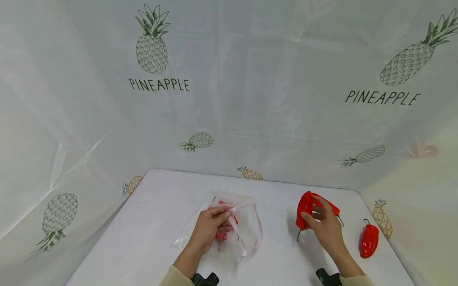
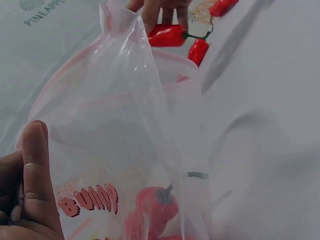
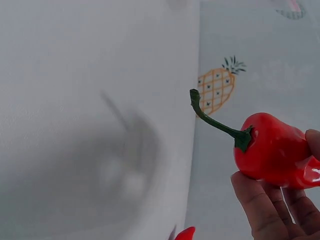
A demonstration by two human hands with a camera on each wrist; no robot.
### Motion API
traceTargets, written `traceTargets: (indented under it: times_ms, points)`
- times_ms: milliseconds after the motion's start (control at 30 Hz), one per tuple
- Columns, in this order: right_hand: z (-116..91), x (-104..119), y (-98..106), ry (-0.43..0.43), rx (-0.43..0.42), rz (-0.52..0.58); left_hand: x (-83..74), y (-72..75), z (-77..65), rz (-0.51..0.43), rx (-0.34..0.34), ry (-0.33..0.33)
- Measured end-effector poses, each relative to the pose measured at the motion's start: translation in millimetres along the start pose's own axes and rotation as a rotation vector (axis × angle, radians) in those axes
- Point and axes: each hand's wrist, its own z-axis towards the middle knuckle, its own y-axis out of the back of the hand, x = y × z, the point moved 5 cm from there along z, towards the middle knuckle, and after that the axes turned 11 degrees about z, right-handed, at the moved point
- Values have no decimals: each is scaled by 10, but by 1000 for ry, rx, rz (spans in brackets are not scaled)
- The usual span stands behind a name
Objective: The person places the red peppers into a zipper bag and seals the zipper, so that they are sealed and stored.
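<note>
Pinching a clear bag [image 2: 112, 127], the left hand [image 1: 211, 226] partly hides bagged peppers [image 1: 221, 237]; the right hand [image 1: 327, 227] grips one pepper [image 1: 304, 209], another pepper [image 1: 332, 205] half-hidden behind its fingers.

So over your desk [image 1: 143, 226], the bag [image 2: 110, 140] is on the left in your left grip [image 1: 211, 228], inside peppers [image 2: 156, 202] and all. Well right of that, your right grip [image 1: 327, 228] has the held pepper [image 1: 305, 208], second pepper [image 1: 332, 205] just behind it, third pepper [image 1: 369, 241] farther right. Sheet [image 1: 250, 99] behind everything.
</note>
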Motion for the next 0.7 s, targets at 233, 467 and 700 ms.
traceTargets:
  times_ms: [233,467,700]
  points:
    - [-16,93,-80,28,-7,-5,6,-5,12,-5,-5,9]
    - [-40,192,-148,30,-18,-7,1,-4,21,-2,-4,19]
    - [-79,262,-228,19,-24,16,-28,-15,14,-8,-6,14]
